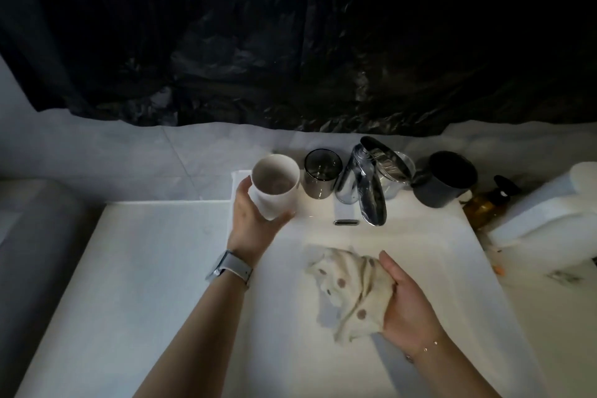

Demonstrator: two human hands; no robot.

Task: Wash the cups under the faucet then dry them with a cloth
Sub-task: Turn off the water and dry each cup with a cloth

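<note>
My left hand point(252, 223) grips a white cup point(274, 187) from below and behind, held upright over the sink's back left edge. My right hand point(407, 297) holds a cream cloth with brown dots point(349, 291) above the white basin point(290, 317). A smoky glass cup point(321, 173) stands on the ledge beside the chrome faucet point(365, 184). A clear cup point(399, 178) is partly hidden behind the faucet. A dark grey cup point(447, 179) stands to the right. No water runs from the spout.
A white folded towel point(237, 184) lies on the ledge under the white cup. An amber pump bottle point(487, 207) and a white container point(549, 220) stand at the right. Black plastic sheeting point(290, 42) covers the wall behind. The overflow slot point(346, 222) sits below the faucet.
</note>
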